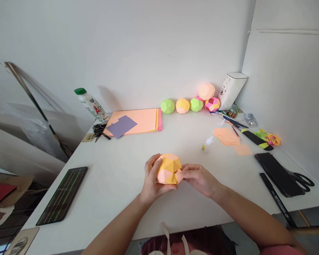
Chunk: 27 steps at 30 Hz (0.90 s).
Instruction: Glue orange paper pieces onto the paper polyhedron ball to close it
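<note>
A faceted paper ball (168, 166) in yellow and peach is held up over the near middle of the table. My left hand (152, 179) wraps around its left side and underside, thumb and fingers closed on it. At the ball's lower right, a peach paper flap (179, 175) sticks out, pinched between the thumb and fingers of my right hand (198, 177). A gap shows in the ball's surface beside this flap. Whether the flap is joined to the ball I cannot tell. The ball's underside is hidden by my left hand.
Several finished paper balls (182, 106) line the wall. Coloured sheets (143, 118) lie at the back left near a bottle (91, 104). Peach paper pieces (227, 136), a cutter (256, 140), scissors (301, 180) and a marker (278, 199) lie right. A tablet (62, 196) is left.
</note>
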Motion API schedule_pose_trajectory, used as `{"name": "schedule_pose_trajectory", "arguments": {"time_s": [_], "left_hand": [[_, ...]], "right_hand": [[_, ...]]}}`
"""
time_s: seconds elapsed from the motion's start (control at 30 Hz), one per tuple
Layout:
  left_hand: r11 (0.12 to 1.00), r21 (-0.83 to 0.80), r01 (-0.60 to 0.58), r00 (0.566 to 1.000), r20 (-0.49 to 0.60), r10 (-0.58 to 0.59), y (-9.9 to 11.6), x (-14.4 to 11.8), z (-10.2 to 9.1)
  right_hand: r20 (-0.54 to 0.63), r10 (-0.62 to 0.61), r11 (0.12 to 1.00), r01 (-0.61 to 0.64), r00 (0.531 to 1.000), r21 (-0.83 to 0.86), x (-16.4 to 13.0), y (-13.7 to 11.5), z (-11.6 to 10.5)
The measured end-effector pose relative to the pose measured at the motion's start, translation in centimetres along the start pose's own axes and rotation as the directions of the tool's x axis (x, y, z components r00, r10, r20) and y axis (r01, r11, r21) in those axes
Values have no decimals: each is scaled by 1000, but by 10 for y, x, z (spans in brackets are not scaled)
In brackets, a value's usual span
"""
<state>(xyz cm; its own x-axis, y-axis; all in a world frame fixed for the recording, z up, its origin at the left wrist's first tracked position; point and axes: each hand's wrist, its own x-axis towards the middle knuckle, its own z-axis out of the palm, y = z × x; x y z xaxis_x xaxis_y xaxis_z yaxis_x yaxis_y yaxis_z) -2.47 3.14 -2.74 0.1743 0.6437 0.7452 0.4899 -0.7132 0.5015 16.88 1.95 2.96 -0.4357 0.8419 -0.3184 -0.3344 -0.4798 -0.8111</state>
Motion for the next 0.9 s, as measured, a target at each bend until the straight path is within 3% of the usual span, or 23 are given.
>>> {"name": "schedule_pose_trajectory", "arguments": {"time_s": [0.9], "left_hand": [[999,37,4,1000,0,-4,1,-1,0]], "right_hand": [[10,35,998,-35,999,54,5,0,-3]]}}
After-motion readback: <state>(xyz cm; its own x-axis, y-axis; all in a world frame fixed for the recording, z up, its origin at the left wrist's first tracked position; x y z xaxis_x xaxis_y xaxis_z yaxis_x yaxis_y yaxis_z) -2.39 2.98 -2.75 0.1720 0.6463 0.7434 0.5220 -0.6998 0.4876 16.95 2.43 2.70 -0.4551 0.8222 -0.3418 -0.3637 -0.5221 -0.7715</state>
